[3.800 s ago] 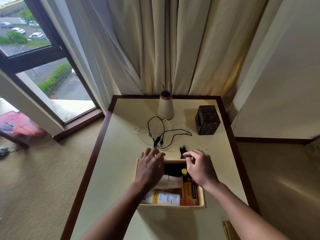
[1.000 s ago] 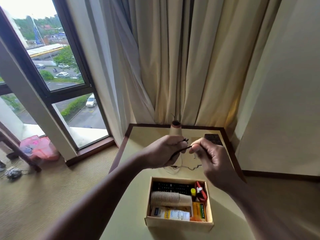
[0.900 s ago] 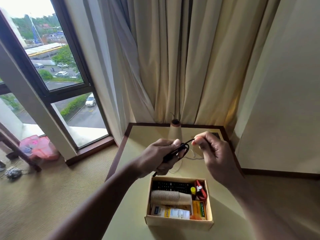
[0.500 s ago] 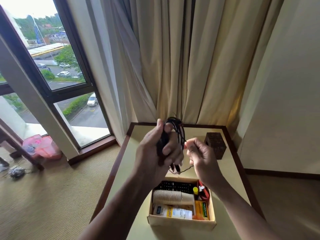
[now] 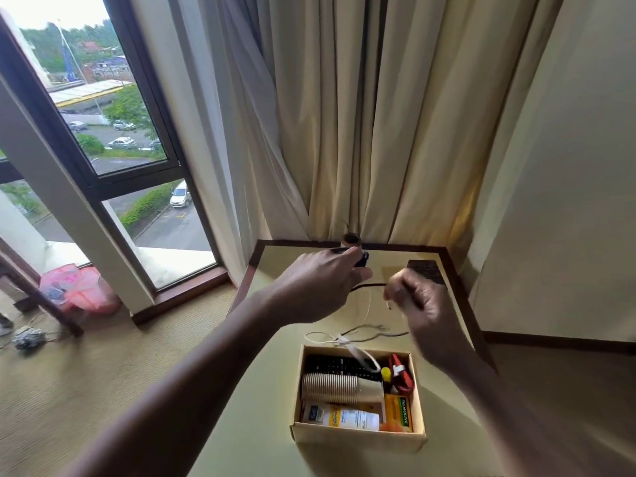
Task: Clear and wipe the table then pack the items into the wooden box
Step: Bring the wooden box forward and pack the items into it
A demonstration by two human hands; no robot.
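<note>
Now both hands hold black cable above wooden box

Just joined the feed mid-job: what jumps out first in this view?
Two bare hands raised over the pale yellow-green table: the left hand grips a bundle of black cable, and the right hand pulls a strand of it taut. Below them stands the open wooden box, already packed with a stack of brown paper cups, a black remote control and toiletries. A thin white cable trails over its far rim.
</note>
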